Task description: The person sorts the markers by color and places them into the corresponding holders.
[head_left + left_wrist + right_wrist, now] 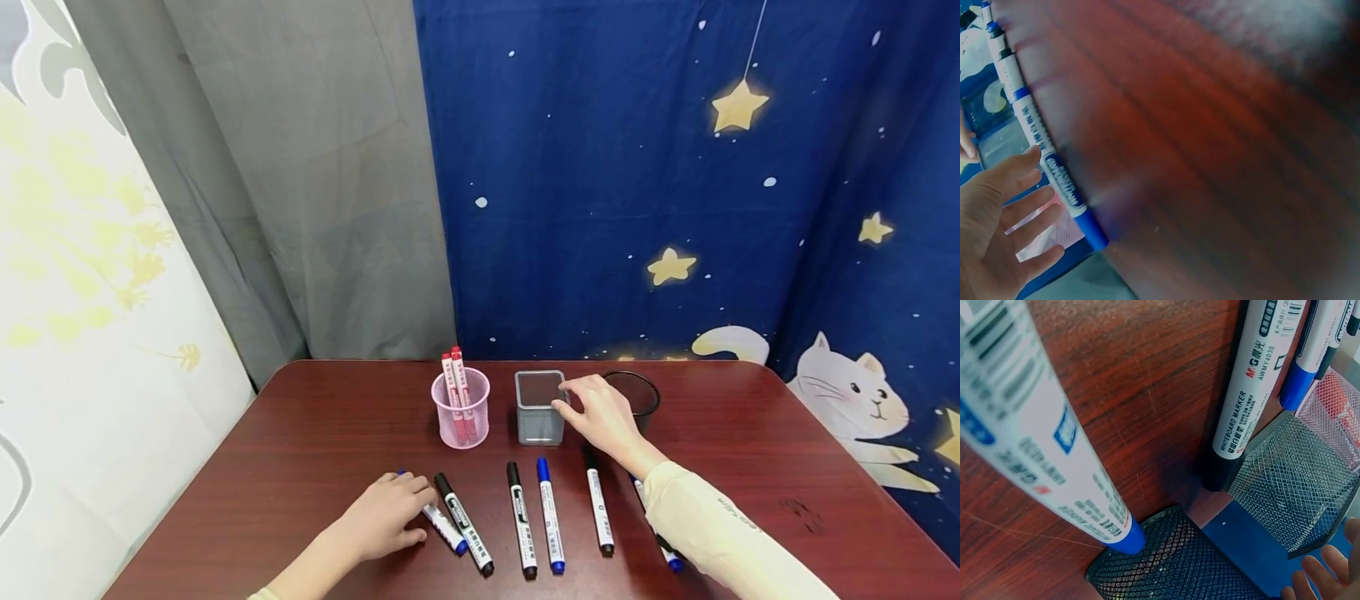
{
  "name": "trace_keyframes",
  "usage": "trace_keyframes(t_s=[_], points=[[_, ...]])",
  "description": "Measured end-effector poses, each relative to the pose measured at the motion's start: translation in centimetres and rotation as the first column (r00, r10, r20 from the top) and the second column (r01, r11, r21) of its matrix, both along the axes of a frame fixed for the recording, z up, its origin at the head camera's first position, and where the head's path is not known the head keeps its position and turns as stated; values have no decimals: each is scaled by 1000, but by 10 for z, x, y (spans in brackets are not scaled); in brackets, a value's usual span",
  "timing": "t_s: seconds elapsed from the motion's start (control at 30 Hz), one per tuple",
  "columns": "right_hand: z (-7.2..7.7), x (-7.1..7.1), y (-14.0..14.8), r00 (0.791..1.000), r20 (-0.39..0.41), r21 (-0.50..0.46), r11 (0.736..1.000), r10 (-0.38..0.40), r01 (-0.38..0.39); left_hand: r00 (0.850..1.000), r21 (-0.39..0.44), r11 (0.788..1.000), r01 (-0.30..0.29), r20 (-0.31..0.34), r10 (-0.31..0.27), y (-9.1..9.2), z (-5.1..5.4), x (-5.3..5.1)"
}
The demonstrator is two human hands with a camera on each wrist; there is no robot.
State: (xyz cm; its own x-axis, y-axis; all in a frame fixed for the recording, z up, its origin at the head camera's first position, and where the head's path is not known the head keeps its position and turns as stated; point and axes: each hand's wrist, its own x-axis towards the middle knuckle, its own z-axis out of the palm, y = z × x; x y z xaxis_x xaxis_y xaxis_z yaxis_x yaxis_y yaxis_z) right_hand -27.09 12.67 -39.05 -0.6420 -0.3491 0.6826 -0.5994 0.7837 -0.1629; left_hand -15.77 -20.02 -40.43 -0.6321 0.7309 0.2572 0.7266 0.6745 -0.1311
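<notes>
Sleeve [727, 533]: closest to the camera, front-right of the square grey mesh cup [540, 427].
Right hand [603, 414]: at that cup's right rim, thumb and fingers parted, gripping nothing; whether they touched could not be told.
Left hand [386, 514]: front-left of the cup, over a blue-capped marker [447, 531], fingers loosely spread, not closed round it.
Marker handling: probably light, rigid, smooth, apt to roll; a mid-barrel pinch seemed best.
Cup handling: looked light, fairly stiff, easily slid; opposite walls below the rim suited a hold.
</notes>
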Motion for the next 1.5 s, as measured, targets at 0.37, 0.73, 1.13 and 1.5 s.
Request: trace_keyframes(t_s=[0.37, 0.73, 1.13, 1.5], points=[[-2, 0, -1, 1000, 3, -5, 1000, 5, -5, 993, -14, 1000, 18, -112, -19, 2, -15, -1], [-1, -1, -1, 1000, 9, 9, 1000, -13, 13, 981, -23, 997, 73, -179, -76, -2, -18, 0], [-3, -3, -2, 1000, -2, 9, 1000, -9, 9, 980, 7, 995, 102, -174, -99, -9, -15, 8], [-2, -4, -1, 1000, -21, 17, 1000, 8, -7, 983, 169, 977, 131, -151, -105, -2, 8, 14]])
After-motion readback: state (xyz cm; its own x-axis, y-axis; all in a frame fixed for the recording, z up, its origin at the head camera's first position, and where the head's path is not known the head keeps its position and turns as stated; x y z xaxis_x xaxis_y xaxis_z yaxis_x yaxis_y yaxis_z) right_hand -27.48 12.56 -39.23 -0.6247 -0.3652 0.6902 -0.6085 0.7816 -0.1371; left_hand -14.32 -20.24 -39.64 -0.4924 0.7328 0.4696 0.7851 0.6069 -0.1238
